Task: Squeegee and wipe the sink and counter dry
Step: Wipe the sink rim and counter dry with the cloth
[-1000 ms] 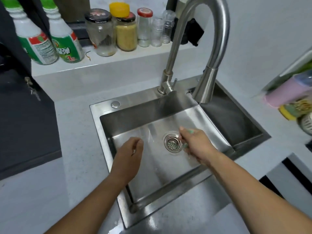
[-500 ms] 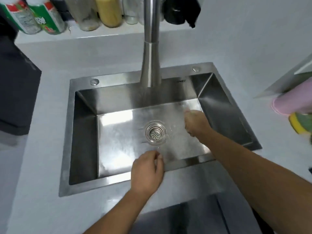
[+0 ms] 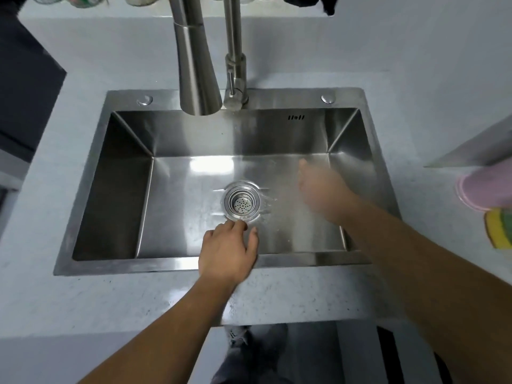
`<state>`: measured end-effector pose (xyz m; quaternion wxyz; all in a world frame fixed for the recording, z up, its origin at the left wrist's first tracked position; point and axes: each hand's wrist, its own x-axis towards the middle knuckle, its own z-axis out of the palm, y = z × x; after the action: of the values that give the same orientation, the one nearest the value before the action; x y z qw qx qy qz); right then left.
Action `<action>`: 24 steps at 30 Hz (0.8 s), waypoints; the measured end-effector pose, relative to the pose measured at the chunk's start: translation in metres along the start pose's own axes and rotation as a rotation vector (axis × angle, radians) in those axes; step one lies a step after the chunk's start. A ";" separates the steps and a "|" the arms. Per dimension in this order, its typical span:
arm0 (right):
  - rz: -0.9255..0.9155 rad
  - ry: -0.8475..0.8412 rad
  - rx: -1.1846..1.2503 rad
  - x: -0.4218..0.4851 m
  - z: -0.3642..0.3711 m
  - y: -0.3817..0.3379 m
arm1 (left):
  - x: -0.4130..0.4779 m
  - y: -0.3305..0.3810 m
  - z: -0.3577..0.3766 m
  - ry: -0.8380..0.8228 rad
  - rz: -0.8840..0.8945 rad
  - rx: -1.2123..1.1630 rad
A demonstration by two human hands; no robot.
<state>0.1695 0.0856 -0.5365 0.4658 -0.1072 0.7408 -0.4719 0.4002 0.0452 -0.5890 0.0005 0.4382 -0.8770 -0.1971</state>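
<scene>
Sink (image 3: 352,99) floor is wet; my left hand (image 3: 227,252), fingers spread, nears the strainer (image 3: 242,204); right hand (image 3: 322,187) blurred, grip unclear. I'd sweep water drainward.

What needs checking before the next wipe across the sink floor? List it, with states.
1. Faucet off: ok, no stream visible.
2. Drain strainer seated: ok.
3. Left hand clear of the wipe path: not ok, fingertips at the strainer rim.
4. Right hand holding a squeegee or cloth: cannot tell, blurred.
5. Sink floor dry: not ok, water around the drain.
6. Sponge within reach: ok, on the counter at right.
</scene>
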 end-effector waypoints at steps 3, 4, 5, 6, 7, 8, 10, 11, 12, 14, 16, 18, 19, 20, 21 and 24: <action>-0.003 0.072 -0.020 0.008 -0.002 0.003 | -0.002 -0.001 0.002 -0.001 0.012 0.002; -0.005 0.098 -0.041 0.011 0.000 0.004 | -0.003 -0.001 0.002 -0.009 0.013 -0.003; 0.001 0.127 -0.059 0.016 0.002 0.008 | -0.004 -0.001 0.002 -0.019 0.010 -0.007; 0.010 0.167 -0.075 0.020 0.003 0.009 | -0.002 0.000 0.002 -0.024 0.006 -0.012; 0.032 0.208 -0.076 0.025 0.005 0.012 | -0.001 -0.001 0.002 -0.033 0.003 -0.016; 0.048 0.247 -0.109 0.028 0.005 0.015 | -0.001 -0.001 0.002 -0.035 0.006 -0.019; 0.017 0.284 -0.218 0.033 0.002 0.022 | 0.000 -0.003 0.004 -0.029 0.017 -0.020; 0.006 0.273 -0.213 0.035 -0.001 0.026 | -0.001 -0.003 0.004 -0.026 0.021 -0.017; 0.001 0.226 -0.191 0.036 -0.004 0.027 | -0.001 -0.003 0.005 -0.017 0.023 -0.014; -0.018 0.075 -0.214 0.038 -0.015 0.025 | -0.001 -0.003 0.005 -0.016 0.017 -0.009; -0.081 0.024 -0.299 0.043 -0.029 0.017 | -0.001 -0.003 0.004 -0.037 0.013 0.001; -0.144 0.090 -0.328 0.049 -0.042 0.005 | -0.001 -0.003 0.003 -0.065 0.007 0.004; -0.197 0.104 -0.347 0.053 -0.049 -0.002 | -0.001 -0.003 0.001 -0.072 0.003 -0.001; -0.247 0.109 -0.372 0.057 -0.055 -0.011 | 0.001 -0.003 0.000 -0.076 0.000 -0.012; -0.284 0.111 -0.387 0.062 -0.060 -0.019 | 0.001 -0.002 -0.001 -0.084 -0.003 -0.030; -0.365 0.080 -0.457 0.078 -0.069 -0.050 | -0.002 0.001 -0.005 -0.041 -0.023 -0.118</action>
<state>0.0582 0.0536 -0.5345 0.3076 -0.3218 0.8141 -0.3728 0.4016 0.0454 -0.5842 0.0059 0.4432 -0.8586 -0.2575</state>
